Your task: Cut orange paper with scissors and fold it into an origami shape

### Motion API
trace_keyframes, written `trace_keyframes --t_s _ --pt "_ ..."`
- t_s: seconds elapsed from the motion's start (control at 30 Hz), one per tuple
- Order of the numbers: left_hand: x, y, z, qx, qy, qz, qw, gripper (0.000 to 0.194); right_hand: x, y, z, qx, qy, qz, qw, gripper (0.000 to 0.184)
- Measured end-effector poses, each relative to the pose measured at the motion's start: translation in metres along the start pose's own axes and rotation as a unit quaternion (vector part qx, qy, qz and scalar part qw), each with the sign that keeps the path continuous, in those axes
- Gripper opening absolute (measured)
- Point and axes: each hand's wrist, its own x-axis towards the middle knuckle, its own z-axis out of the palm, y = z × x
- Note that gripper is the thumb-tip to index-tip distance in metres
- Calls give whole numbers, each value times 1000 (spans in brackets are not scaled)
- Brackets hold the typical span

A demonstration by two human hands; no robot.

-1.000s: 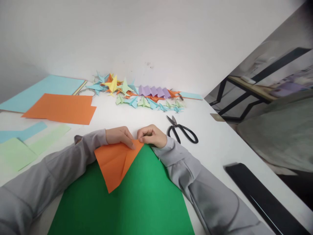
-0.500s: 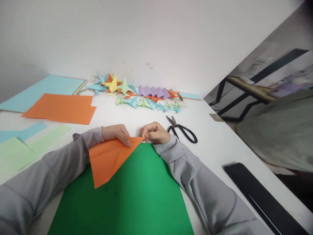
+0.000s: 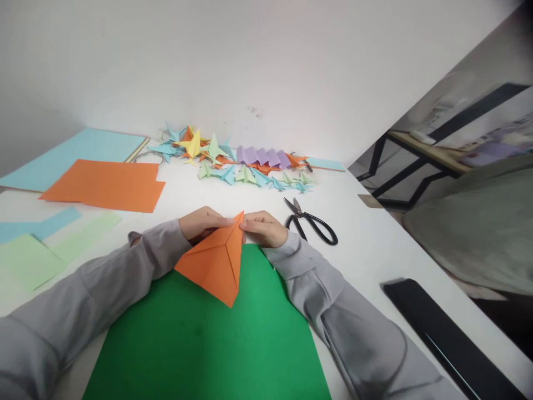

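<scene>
A folded orange paper (image 3: 212, 265) is held up between both hands, its narrow tip pointing away from me and its wide end hanging toward me. Creases run along it from the tip. My left hand (image 3: 202, 223) pinches its left edge near the tip, with some fingers hidden behind the paper. On the other side my right hand (image 3: 265, 228) is closed on the right edge by the tip, thumb in front. Beneath the paper lies a green sheet (image 3: 204, 350) on the white table.
Black-handled scissors (image 3: 311, 219) lie right of my right hand. Folded paper pieces (image 3: 245, 161) in several colours line the wall. Orange sheets (image 3: 108, 186), a light-blue sheet (image 3: 87, 150) and pale green paper (image 3: 31, 258) are at the left. A long black object (image 3: 441, 333) rests at the right.
The orange paper has turned so its tip points away from me instead of to the right. My left hand has moved slightly right, up to the tip. Both hands still hold the paper.
</scene>
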Motion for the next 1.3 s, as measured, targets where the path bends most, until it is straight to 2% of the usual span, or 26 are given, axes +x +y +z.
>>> trace_keyframes --t_s 0.1,0.17,0.3,0.47,0.63,0.9,1.03,1.3 --pt "3 -1 2 -20 30 13 999 31 -1 -4 4 -25 -14 33 999 23" --pt "4 -1 4 2 40 33 999 31 -1 -7 7 -64 -25 60 996 19" --pt "4 -2 6 54 15 49 997 32 0 -9 11 -119 -56 62 989 15" --pt "5 -8 0 38 10 62 997 32 -1 -4 17 -124 -9 66 990 20" --pt "3 -9 -1 36 14 99 994 37 -2 -4 22 -99 7 70 993 19" --pt "1 -4 8 82 14 82 993 40 -1 -6 19 -101 41 86 990 21" --pt "1 -6 7 85 49 105 990 39 0 -8 20 -95 40 87 991 18" --pt "5 -11 0 1 176 160 971 33 -3 -13 20 -47 62 85 993 14"
